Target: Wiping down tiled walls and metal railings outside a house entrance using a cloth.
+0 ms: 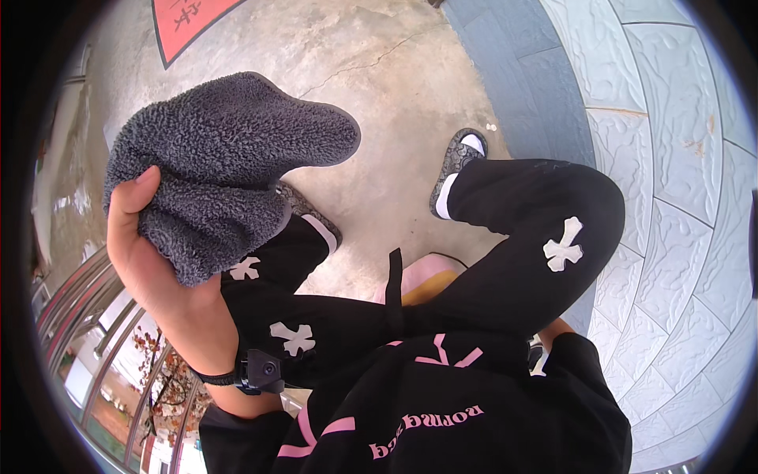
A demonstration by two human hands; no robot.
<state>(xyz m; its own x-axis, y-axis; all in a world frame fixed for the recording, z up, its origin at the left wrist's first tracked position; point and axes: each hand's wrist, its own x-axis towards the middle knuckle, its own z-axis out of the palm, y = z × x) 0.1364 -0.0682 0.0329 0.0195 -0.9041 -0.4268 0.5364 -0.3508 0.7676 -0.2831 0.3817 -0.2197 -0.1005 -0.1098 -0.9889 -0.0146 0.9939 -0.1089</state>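
Note:
My left hand (148, 255) grips a dark grey plush cloth (219, 130) at its near left side. The thumb presses on top, and the fingers are hidden behind the fabric. Held up above my left leg, the cloth bunches into folds near the thumb while one rounded corner sticks out to the right. A small black camera (263, 370) is strapped to my left wrist. My right hand is out of view; only part of the right forearm (556, 332) shows beside my thigh.
Concrete floor (379, 130) lies between my slippered feet. Under me is a pink and yellow seat (429, 275). Pale tiles (675, 154) rise on the right beyond a blue-grey strip (521, 71). Metal railings (106, 349) stand left. Red paper (186, 26) bearing writing is at the top.

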